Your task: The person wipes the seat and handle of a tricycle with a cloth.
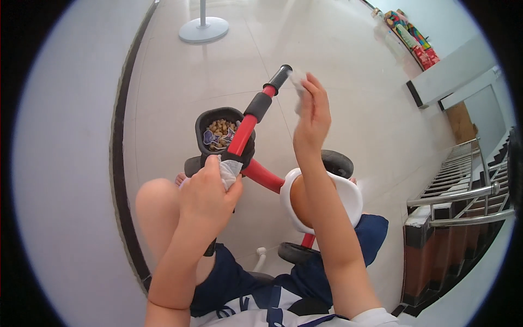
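Note:
A small red tricycle stands between my legs, its handlebar (pixel 243 133) slanting away to a black grip (pixel 280 78). My left hand (pixel 206 191) is closed on a white tissue (pixel 230 170), at the near part of the handlebar by its black centre. Out past the far grip, my right hand (pixel 313 117) is raised with its fingers close together, a second white wipe (pixel 297 82) at their tips; it is slightly blurred. A black basket (pixel 199 128) at the tricycle's front contains small brownish lumps and purple-and-white scraps. The white seat (pixel 353 199) with an orange-brown middle lies partly behind my right forearm.
A wall with a dark skirting (pixel 119 136) runs along the left. A round white stand base (pixel 204 30) stands on the tiled floor ahead. Metal railings (pixel 463 195) border a stairway at the right. Colourful items (pixel 411 38) lie along the far right wall.

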`<state>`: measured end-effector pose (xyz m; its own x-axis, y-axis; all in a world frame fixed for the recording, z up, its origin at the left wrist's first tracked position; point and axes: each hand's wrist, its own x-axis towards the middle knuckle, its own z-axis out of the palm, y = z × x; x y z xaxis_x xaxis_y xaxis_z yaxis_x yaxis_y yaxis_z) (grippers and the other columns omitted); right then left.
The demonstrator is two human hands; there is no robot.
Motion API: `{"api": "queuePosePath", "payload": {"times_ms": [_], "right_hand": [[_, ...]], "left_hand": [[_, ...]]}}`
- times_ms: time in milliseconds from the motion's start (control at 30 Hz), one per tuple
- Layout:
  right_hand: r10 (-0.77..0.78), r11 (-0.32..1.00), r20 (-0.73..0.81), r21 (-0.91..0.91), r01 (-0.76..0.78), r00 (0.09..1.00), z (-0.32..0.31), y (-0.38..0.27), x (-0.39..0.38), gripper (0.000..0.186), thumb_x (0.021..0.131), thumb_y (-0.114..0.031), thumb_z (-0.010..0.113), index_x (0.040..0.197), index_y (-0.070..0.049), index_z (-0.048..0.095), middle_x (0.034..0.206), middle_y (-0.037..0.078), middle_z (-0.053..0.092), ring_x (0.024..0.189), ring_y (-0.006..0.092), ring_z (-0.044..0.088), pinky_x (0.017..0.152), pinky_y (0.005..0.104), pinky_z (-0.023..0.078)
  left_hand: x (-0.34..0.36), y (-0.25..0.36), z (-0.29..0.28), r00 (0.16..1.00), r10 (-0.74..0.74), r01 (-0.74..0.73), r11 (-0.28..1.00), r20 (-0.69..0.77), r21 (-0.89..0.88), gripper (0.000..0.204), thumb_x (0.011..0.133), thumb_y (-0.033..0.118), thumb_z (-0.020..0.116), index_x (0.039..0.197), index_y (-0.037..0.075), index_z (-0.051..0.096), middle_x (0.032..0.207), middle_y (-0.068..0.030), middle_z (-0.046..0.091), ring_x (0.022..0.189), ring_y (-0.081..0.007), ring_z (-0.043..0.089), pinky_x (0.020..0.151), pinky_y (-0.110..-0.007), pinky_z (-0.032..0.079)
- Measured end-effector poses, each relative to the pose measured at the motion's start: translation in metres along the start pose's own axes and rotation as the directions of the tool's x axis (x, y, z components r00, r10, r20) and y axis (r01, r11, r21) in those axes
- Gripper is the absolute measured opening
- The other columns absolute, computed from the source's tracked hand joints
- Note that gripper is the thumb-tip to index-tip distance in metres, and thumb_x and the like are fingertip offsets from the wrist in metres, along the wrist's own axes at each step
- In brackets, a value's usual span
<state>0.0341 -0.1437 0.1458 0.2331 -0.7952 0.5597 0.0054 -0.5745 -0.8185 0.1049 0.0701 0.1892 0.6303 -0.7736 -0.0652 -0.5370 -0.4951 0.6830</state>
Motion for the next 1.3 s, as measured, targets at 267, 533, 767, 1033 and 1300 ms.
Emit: {"api": "queuePosePath", "payload": {"times_ms": [267,533,767,1033,1300], "right_hand": [[-0.226,0.966,0.376,-0.033,0.256,0.899,0.030,0.046,0.048,0.027,0.103,-0.023,0.042,0.101,-0.004,0.060,0.134,0.011,0.057,0.142,0.0368,0.028,0.115,0.0450,0.020],[0.223,0.763,0.383,-0.641,0.084,0.896,0.038,0.017,0.090,0.027,0.100,-0.022,0.044,0.098,-0.003,0.063,0.118,0.013,0.066,0.103,0.0317,0.062,0.089,0.0366,0.047],[-0.284,0.934,0.337,-0.115,0.339,0.898,0.028,0.054,0.062,0.026,0.102,-0.020,0.043,0.105,-0.007,0.065,0.120,0.015,0.065,0.125,0.0366,0.052,0.104,0.0414,0.040],[-0.110,0.992,0.121,0.080,0.100,0.987,0.029,0.010,-0.016,0.025,0.102,-0.012,0.046,0.112,-0.002,0.066,0.127,0.014,0.063,0.123,0.0259,0.056,0.096,0.0296,0.046],[0.718,0.222,0.287,0.769,-0.599,0.634,0.007,0.031,-0.011,0.035,0.100,-0.014,0.040,0.125,0.010,0.047,0.122,0.018,0.056,0.110,0.0266,0.058,0.095,0.0348,0.049]], "left_hand": [[0.003,0.004,-0.001,1.000,0.000,0.001,0.999,0.025,-0.039,0.028,0.084,0.024,0.066,0.093,0.002,0.051,0.071,-0.0169,0.066,0.068,-0.0351,0.066,0.062,-0.044,0.049],[0.003,-0.001,0.000,0.999,-0.007,0.006,1.000,0.033,0.010,0.029,0.083,0.023,0.066,0.094,0.001,0.050,0.072,-0.0170,0.066,0.068,-0.0357,0.065,0.062,-0.044,0.049],[0.002,0.000,0.004,1.000,0.010,-0.009,0.998,0.010,-0.067,0.028,0.083,0.022,0.066,0.094,0.001,0.050,0.073,-0.0182,0.066,0.070,-0.0364,0.066,0.063,-0.045,0.049],[0.000,0.001,0.001,0.999,-0.021,0.023,0.998,0.036,-0.056,0.028,0.084,0.023,0.065,0.092,0.001,0.050,0.073,-0.0185,0.066,0.071,-0.0367,0.066,0.064,-0.045,0.050],[0.002,0.000,0.005,1.000,0.006,-0.006,1.000,0.006,-0.031,0.028,0.084,0.024,0.064,0.091,0.001,0.050,0.071,-0.0194,0.065,0.070,-0.0375,0.066,0.063,-0.046,0.049]]}}
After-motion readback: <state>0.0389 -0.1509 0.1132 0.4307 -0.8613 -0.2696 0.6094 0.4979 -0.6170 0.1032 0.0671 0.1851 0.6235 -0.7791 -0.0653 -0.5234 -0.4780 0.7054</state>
